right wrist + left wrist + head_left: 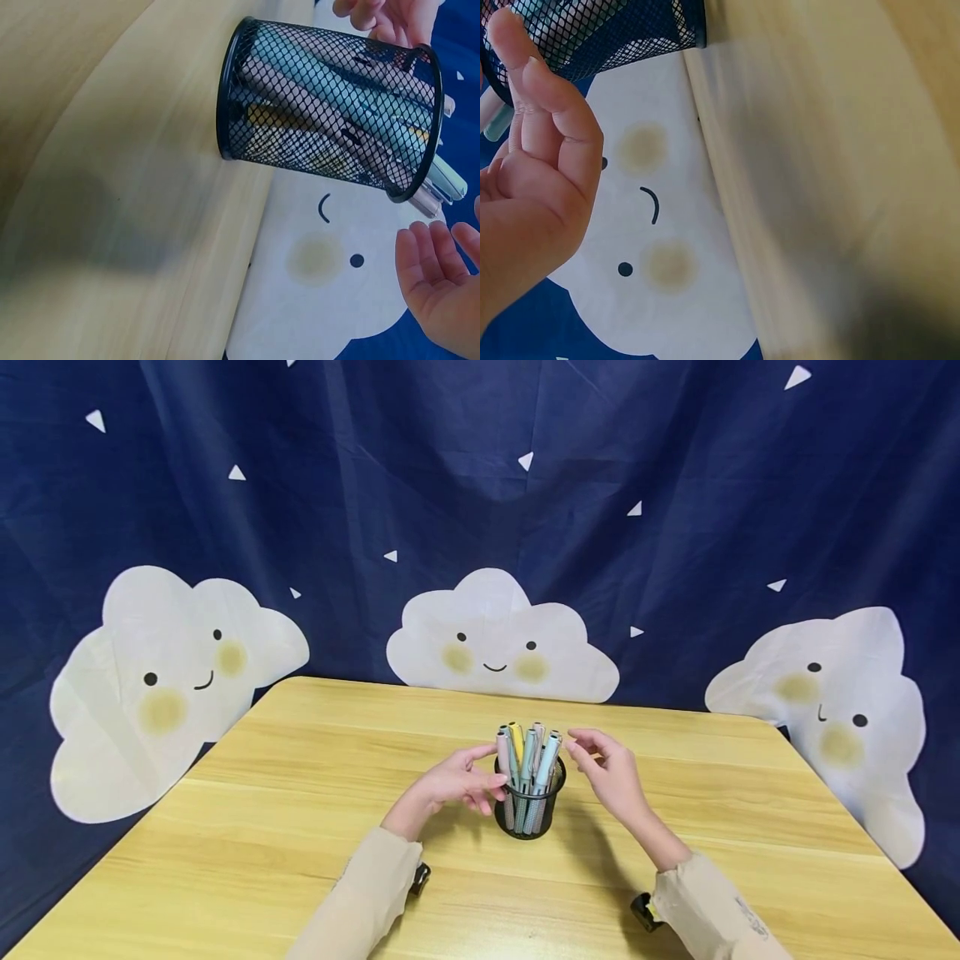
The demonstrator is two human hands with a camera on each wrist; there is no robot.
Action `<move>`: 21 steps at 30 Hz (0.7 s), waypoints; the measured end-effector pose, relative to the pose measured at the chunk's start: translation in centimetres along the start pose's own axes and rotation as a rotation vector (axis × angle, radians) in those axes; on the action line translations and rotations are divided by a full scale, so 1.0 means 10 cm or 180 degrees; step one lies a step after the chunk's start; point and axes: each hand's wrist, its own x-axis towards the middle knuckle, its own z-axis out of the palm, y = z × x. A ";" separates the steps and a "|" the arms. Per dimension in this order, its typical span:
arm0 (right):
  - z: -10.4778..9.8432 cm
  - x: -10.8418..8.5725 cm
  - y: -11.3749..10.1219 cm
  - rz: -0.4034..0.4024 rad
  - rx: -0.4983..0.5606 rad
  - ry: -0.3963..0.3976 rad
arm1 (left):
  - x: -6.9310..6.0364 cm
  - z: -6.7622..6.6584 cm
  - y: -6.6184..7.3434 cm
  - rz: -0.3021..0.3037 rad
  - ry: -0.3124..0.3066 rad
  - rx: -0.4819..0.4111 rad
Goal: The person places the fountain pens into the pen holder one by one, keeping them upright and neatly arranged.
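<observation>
A black mesh pen holder (525,817) stands upright on the table, holding several capped pens in pale pink, teal, light blue and yellow (517,743). My left hand (457,782) is at the holder's left side, thumb and forefinger beside the rim and a pink pen (503,756); whether they touch is unclear. Fingers of that hand overlap the mesh in the left wrist view. On the other side my right hand (611,774) hovers near the light blue pen (550,764), fingers loosely bent around nothing. A gap separates this hand (442,292) from the pen ends in the right wrist view.
The wooden table (262,827) extends around the holder to both sides. Behind its far edge hangs a dark blue curtain (450,510) with white clouds and small triangles. A black strap device (645,912) sits at the right wrist, another (420,878) at the left.
</observation>
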 end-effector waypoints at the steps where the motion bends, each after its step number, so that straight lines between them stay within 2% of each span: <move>1: -0.01 -0.01 0.00 0.0014 -0.0008 0.0010 | 0.00 0.00 0.00 0.0006 0.0002 0.0030; 7: -0.04 -0.04 0.27 -0.0051 -0.0318 -0.0009 | -0.01 0.00 0.03 0.0069 0.0146 0.0261; 13: -0.10 -0.08 0.32 -0.0122 -0.0697 -0.0106 | -0.03 0.01 0.04 0.0236 0.0419 0.0560; 17: -0.14 -0.11 0.32 -0.0133 -0.1046 -0.0328 | -0.08 0.03 0.07 0.0359 0.0577 0.1047; 21: -0.17 -0.14 0.33 -0.0257 -0.1399 -0.0516 | -0.11 0.05 0.09 0.0549 0.0668 0.1879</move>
